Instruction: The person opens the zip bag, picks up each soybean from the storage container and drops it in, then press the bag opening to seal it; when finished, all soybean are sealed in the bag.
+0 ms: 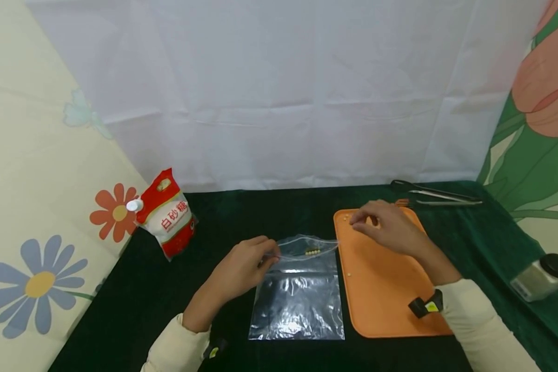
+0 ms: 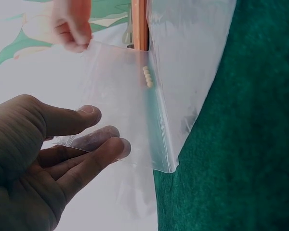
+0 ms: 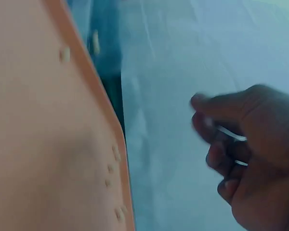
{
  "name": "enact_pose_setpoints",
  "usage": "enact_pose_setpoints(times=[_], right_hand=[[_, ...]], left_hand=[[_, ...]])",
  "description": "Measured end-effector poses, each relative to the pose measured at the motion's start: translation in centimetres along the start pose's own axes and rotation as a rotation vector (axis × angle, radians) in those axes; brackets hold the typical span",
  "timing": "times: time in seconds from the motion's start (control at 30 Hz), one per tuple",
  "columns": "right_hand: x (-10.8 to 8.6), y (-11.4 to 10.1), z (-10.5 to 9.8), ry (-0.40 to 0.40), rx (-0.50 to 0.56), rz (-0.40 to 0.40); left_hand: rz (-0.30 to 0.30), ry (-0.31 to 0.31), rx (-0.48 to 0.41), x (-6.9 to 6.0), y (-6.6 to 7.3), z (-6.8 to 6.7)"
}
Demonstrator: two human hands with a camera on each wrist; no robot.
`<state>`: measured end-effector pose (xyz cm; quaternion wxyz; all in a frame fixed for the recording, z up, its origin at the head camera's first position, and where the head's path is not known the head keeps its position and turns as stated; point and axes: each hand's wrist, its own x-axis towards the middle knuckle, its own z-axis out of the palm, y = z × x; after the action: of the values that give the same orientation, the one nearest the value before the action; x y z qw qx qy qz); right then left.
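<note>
My left hand (image 1: 244, 266) pinches the mouth edge of a clear zip bag (image 1: 297, 305) lying on the dark green cloth. In the left wrist view, the thumb and fingers have the clear film between them. A short row of small pale yellow pieces (image 2: 147, 77) shows near the bag's mouth; their kind is unclear. My right hand (image 1: 390, 225) hovers over the far left part of an orange tray (image 1: 376, 294), fingers loosely bent, thumb near the index finger. Nothing is visible between those fingertips. A few similar pale pieces (image 3: 111, 168) lie along the tray's edge.
A red and white bag of sugar (image 1: 172, 214) with a white cap stands at the left. Metal tongs (image 1: 439, 195) lie behind the tray, beside a brown fork-like end (image 1: 402, 202). At the far right is a black-lidded jar (image 1: 541, 279).
</note>
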<state>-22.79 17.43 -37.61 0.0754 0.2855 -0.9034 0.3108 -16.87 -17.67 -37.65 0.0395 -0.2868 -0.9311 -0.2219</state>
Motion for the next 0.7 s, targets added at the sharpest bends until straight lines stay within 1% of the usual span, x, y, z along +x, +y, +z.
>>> enact_pose_setpoints(times=[0.07, 0.1, 0.17, 0.3, 0.47, 0.53, 0.63, 0.7], right_hand=[[-0.2, 0.9, -0.7, 0.031, -0.18, 0.028], [-0.2, 1.4, -1.0, 0.037, -0.252, 0.044], [-0.5, 2.4, -1.5, 0.025, -0.355, 0.077], [-1.2, 3.9, -2.6, -0.054, -0.437, 0.124], [-2.4, 5.3, -4.5, -0.227, -0.519, 0.226], [-2.7, 5.6, -4.9, -0.281, -0.537, 0.252], [-2.9, 5.9, -5.2, -0.313, -0.552, 0.262], [-3.0, 5.9, -5.1, -0.32, -0.542, 0.264]], left_hand=[[0.002, 0.001, 0.001, 0.1, 0.0, 0.0], [0.002, 0.001, -0.001, 0.1, 0.0, -0.1], [0.003, 0.0, -0.005, 0.1, 0.0, -0.1], [0.002, -0.007, -0.009, 0.0, 0.0, -0.1], [-0.018, -0.019, -0.006, 0.0, 0.1, -0.2], [-0.022, -0.024, -0.001, 0.0, 0.1, -0.3], [-0.026, -0.032, 0.005, 0.0, 0.1, -0.2], [-0.029, -0.037, 0.006, 0.0, 0.1, -0.1]])
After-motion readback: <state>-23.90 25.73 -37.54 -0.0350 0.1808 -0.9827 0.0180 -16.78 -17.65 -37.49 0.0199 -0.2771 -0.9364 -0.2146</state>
